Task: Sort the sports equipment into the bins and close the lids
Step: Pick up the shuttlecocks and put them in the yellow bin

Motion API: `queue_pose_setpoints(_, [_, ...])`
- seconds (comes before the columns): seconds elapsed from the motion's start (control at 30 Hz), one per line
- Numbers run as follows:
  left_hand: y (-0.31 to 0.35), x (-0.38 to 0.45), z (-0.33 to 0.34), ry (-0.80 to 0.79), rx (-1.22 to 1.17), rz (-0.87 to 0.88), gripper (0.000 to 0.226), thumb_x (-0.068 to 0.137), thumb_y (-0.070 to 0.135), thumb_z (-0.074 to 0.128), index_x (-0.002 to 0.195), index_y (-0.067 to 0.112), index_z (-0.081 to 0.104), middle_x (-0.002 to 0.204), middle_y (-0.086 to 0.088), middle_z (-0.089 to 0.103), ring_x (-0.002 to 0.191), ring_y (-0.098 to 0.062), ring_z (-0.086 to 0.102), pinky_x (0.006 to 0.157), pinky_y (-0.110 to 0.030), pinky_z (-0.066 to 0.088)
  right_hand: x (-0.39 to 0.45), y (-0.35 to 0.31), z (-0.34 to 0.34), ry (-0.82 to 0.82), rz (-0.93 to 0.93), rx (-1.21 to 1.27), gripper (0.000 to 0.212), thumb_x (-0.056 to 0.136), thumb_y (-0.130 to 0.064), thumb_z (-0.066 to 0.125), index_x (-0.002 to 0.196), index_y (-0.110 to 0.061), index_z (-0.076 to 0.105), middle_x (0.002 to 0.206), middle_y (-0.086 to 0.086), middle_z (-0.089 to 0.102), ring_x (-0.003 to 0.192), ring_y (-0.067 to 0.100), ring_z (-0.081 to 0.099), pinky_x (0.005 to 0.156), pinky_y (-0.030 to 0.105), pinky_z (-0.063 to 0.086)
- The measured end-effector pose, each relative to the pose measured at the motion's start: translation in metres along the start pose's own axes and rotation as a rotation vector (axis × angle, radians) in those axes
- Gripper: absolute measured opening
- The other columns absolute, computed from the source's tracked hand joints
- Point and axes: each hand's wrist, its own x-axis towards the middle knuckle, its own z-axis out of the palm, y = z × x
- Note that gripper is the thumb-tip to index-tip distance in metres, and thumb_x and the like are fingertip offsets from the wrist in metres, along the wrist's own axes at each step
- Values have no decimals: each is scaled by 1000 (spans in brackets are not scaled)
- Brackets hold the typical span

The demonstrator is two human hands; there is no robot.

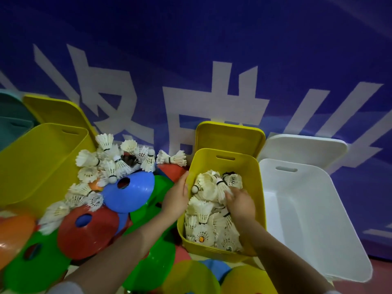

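Note:
A small yellow bin point(252, 187) stands in the middle, filled with white shuttlecocks point(203, 211). My right hand point(240, 203) is inside it, fingers curled on a shuttlecock point(222, 187) on top of the heap. My left hand point(177, 197) rests with straight fingers against the bin's left rim. More shuttlecocks point(110, 162) lie in a pile on the floor to the left, on top of flat marker cones: a blue one point(135, 192), a red one point(89, 228) and green ones point(157, 266).
A large empty yellow bin point(38, 162) lies at the left, its lid point(57, 111) behind it. An empty white bin point(307, 219) stands at the right with its white lid point(303, 147) against the blue banner wall. The small bin's yellow lid point(229, 136) leans behind it. Orange and yellow cones lie near the front.

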Motion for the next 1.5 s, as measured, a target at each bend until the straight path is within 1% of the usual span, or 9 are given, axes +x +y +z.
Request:
queue_pose_setpoints(0.17, [-1, -1, -1, 11, -52, 30, 45, 102, 24, 35, 147, 27, 31, 125, -6, 60, 85, -17, 62, 54, -12, 39, -7, -4, -5, -73, -62, 86, 49, 98, -51, 33, 137, -26, 48, 132, 11, 49, 119, 29, 50, 98, 37, 42])
queue_pose_setpoints(0.23, [-4, 0, -6, -45, -88, 39, 45, 102, 28, 33, 147, 29, 30, 135, -3, 54, 103, -18, 61, 71, -22, 51, -14, -11, -10, -75, -73, 88, 53, 99, -51, 27, 143, -24, 41, 138, 13, 44, 129, 29, 41, 104, 39, 35])
queue_pose_setpoints(0.33, [-7, -2, -20, -115, -87, 112, 43, 102, 32, 34, 145, 29, 34, 143, 2, 45, 125, -14, 48, 98, -30, 44, -25, -24, -22, 18, -66, 92, 55, 99, -49, 29, 144, -18, 37, 142, 13, 42, 133, 27, 34, 108, 40, 30])
queue_pose_setpoints(0.57, [-51, 7, -90, -103, 27, 136, 37, 101, 31, 40, 136, 25, 47, 130, -1, 49, 107, -12, 54, 87, -32, 47, -44, -85, -33, 224, -270, 176, 45, 96, -44, 44, 132, -18, 52, 124, 4, 55, 121, 18, 44, 97, 28, 34])
queue_pose_setpoints(0.73, [-108, 8, -146, -73, 56, 139, 32, 98, 20, 47, 129, 19, 55, 128, -5, 52, 109, -20, 58, 86, -34, 48, -54, -147, -8, 166, -363, 258, 34, 96, -34, 50, 127, -21, 56, 118, 0, 58, 111, 13, 51, 91, 31, 44])
queue_pose_setpoints(0.9, [-167, 2, -196, -32, 161, 106, 26, 95, 23, 53, 119, 21, 61, 118, -3, 57, 106, -19, 58, 84, -33, 49, -57, -207, 37, 67, -424, 286, 28, 93, -24, 55, 120, -24, 61, 111, -14, 59, 103, 3, 52, 88, 12, 39])
queue_pose_setpoints(1.03, [-209, -1, -221, -106, 301, 2, 41, 92, 35, 54, 130, 19, 53, 131, -7, 51, 116, -20, 53, 92, -31, 44, -51, -243, 82, -23, -328, 288, 33, 93, -24, 56, 124, -15, 59, 121, 3, 62, 109, 18, 57, 92, 31, 45])
queue_pose_setpoints(1.3, [-248, 4, -205, -253, 346, -169, 83, 79, 58, 63, 146, 21, 28, 143, -7, 39, 128, -26, 42, 99, -36, 43, -24, -318, 147, -78, -227, 185, 52, 94, -30, 54, 141, -10, 41, 141, 9, 46, 132, 24, 39, 103, 35, 35])
queue_pose_setpoints(1.5, [-254, 22, -196, -186, 398, -157, 63, 73, 62, 67, 117, 22, 46, 123, 1, 44, 104, -17, 52, 68, -27, 40, 7, -339, 176, -154, -172, 86, 67, 90, -39, 58, 146, -14, 32, 144, 9, 43, 133, 25, 37, 104, 39, 37])
